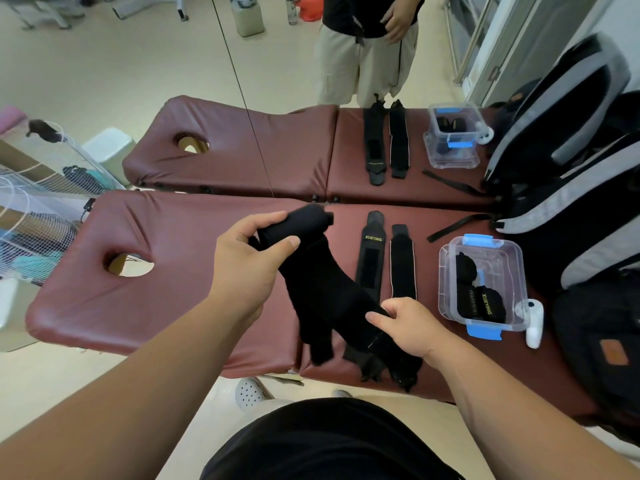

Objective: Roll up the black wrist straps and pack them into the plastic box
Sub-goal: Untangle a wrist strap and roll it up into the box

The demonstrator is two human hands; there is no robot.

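My left hand (pixel 254 242) grips the rolled end of a black wrist strap (pixel 318 282) above the maroon massage table (pixel 173 306). The unrolled part of the strap hangs down to the right, where my right hand (pixel 407 322) pinches it near its lower end. Two more black straps (pixel 370 258) (pixel 401 268) lie flat and side by side on the table, one marked XUEYING. To the right stands the clear plastic box (pixel 446 271) with blue clips, open, with rolled straps inside.
A mirror at the far edge repeats the table, straps and box, and shows a standing person's reflection. A grey and black backpack (pixel 581 216) fills the right end of the table. A white controller (pixel 533 323) lies beside the box. Wire racks stand at left.
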